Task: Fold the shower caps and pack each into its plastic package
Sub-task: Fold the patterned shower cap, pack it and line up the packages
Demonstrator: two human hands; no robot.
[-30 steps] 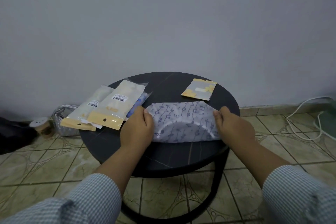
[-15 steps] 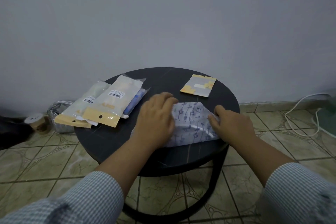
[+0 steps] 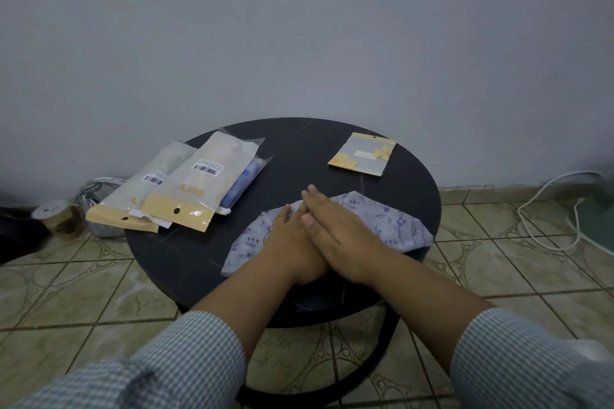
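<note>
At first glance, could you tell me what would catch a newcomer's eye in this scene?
Two hands meet at the middle of the round black table: the right hand lies flat, overlapping the left hand, both pressing a floral shower cap at the near edge. Filled plastic packages lie fanned at far left, and a small empty package sits at far right.

Both forearms bare below blue-and-white fine-checked sleeves (image 3: pixel 186 362), cuffs pushed up.

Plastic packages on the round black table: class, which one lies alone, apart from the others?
The small flat yellow-and-clear plastic package at the table's far right lies alone. The long barcoded packages overlap in a pile at the far left.
</note>
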